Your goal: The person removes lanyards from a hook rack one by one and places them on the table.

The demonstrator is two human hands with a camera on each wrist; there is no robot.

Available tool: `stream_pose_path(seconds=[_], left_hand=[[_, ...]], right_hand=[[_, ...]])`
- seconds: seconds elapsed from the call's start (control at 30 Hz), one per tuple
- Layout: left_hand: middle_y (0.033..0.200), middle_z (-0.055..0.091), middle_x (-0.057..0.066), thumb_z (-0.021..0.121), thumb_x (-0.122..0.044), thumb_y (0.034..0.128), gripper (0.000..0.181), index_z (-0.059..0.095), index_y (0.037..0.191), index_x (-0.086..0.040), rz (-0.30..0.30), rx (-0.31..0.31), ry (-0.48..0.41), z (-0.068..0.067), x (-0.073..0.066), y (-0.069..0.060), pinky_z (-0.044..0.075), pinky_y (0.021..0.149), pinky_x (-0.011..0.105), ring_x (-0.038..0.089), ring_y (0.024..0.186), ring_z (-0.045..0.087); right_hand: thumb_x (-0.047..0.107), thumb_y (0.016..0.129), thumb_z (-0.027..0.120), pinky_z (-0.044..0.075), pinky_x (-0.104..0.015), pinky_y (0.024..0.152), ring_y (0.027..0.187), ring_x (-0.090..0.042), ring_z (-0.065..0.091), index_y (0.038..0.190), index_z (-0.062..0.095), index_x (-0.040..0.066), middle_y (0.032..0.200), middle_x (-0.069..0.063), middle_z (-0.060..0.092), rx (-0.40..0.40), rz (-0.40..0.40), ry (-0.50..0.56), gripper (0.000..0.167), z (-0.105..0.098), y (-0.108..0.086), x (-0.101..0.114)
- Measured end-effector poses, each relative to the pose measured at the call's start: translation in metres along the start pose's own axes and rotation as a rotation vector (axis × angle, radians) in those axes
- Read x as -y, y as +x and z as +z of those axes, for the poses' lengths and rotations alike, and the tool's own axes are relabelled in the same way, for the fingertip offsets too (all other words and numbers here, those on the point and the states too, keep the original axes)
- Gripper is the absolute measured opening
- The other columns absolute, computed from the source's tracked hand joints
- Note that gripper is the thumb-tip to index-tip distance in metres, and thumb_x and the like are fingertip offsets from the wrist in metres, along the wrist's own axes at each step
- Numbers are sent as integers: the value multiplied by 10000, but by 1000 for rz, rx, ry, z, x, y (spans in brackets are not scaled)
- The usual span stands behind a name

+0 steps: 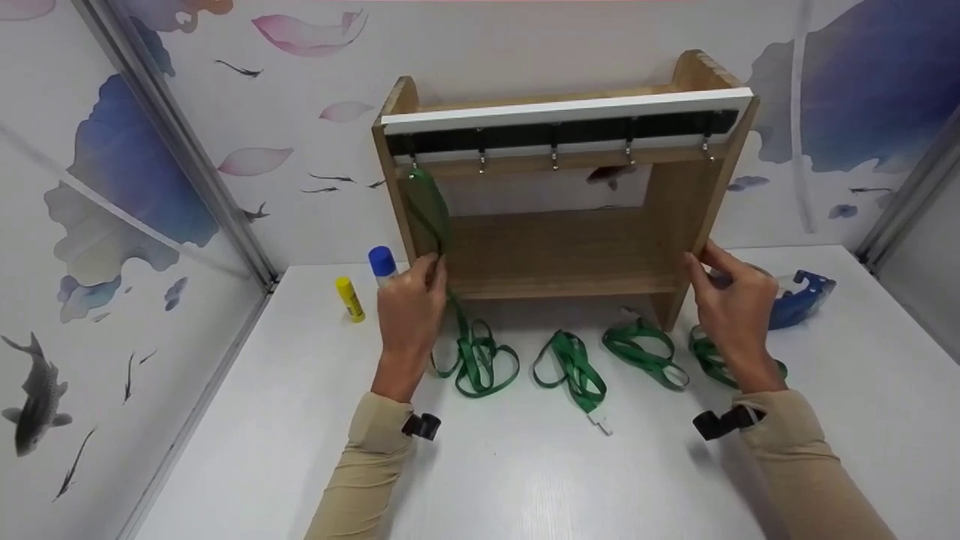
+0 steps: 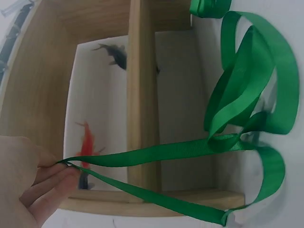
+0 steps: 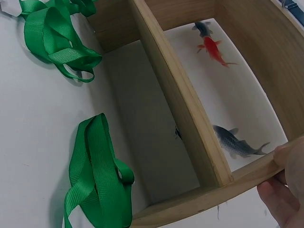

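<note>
A wooden shelf rack (image 1: 562,251) stands on the white table, with a row of several metal hooks (image 1: 555,154) along its dark top strip. From the leftmost hook hangs a green lanyard (image 1: 433,210); my left hand (image 1: 411,307) pinches its strap beside the left side panel. In the left wrist view two lengths of the green strap (image 2: 175,152) run from my fingers to a loose bundle on the table. My right hand (image 1: 736,300) grips the front edge of the right side panel (image 3: 247,183), thumb on one face and fingers on the other.
Several folded green lanyards lie along the rack's front, including one in the middle (image 1: 577,367) and one farther right (image 1: 645,352). A yellow glue stick (image 1: 349,300) and a blue-capped tube (image 1: 382,262) stand at left. A blue tape dispenser (image 1: 806,300) sits at right.
</note>
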State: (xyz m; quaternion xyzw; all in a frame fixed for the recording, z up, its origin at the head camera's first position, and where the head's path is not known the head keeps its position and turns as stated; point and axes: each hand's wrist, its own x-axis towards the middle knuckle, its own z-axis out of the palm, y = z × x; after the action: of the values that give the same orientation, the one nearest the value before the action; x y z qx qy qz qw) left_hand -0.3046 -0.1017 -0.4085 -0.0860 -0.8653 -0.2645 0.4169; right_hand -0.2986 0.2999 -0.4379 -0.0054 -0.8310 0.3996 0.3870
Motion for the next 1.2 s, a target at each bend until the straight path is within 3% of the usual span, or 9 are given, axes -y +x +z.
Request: stream_pose_path(seconds=[0.23, 0.43, 0.53, 0.63, 0.77, 0.93, 1.2], left_hand=[[1049, 845, 150, 781, -114, 1007, 233, 793, 1218, -16, 85, -156, -56, -26, 2, 12, 689, 772, 347, 286, 841, 828], [1060, 848, 136, 798, -30, 972, 237, 823, 1207, -38, 217, -303, -152, -50, -11, 19, 693, 716, 385, 283, 890, 838], [1106, 847, 111, 788, -11, 974, 265, 825, 1230, -68, 281, -323, -183, -61, -22, 22, 697, 753, 403, 283, 939, 838], [1145, 842, 105, 791, -1, 965, 298, 817, 1253, -73, 317, -268, -231, -69, -32, 21, 697, 793, 400, 281, 967, 837], [1189, 835, 95, 796, -21, 965, 312, 806, 1273, -67, 333, -129, -305, -73, -42, 18, 685, 834, 334, 246, 1003, 835], [1226, 827, 62, 744, -69, 1016, 285, 799, 1295, -88, 351, 32, -371, -70, -51, 13, 660, 913, 287, 201, 1071, 821], [1255, 815, 30, 649, -126, 1045, 334, 776, 1354, -143, 334, 263, -570, -62, -66, 5, 653, 865, 230, 109, 1057, 811]], right_hand=[[248, 1039, 750, 526, -52, 853, 1210, -356, 766, 1426, 697, 129, 1338, -134, 764, -5, -14, 27, 408, 0, 1, 2], [221, 1037, 752, 571, -141, 885, 1204, -337, 771, 1423, 696, 124, 1335, -133, 766, -7, -18, 35, 402, 1, 1, 1], [232, 1039, 749, 573, -155, 882, 1219, -333, 765, 1428, 694, 132, 1343, -127, 763, -4, -5, 31, 406, 0, 0, 0], [246, 1043, 743, 564, -137, 879, 1236, -339, 757, 1439, 686, 148, 1357, -123, 756, 3, 2, 36, 412, -1, 0, 1], [268, 1048, 734, 551, -109, 880, 1254, -338, 749, 1456, 672, 175, 1381, -108, 746, 15, 9, 42, 422, -1, 0, 1], [263, 1048, 735, 536, -71, 868, 1246, -333, 752, 1457, 671, 175, 1383, -99, 745, 15, 2, 48, 423, -1, -1, 0], [249, 1048, 737, 525, -47, 861, 1239, -335, 753, 1445, 677, 146, 1371, -116, 747, 8, -4, 57, 415, 0, 1, -2]])
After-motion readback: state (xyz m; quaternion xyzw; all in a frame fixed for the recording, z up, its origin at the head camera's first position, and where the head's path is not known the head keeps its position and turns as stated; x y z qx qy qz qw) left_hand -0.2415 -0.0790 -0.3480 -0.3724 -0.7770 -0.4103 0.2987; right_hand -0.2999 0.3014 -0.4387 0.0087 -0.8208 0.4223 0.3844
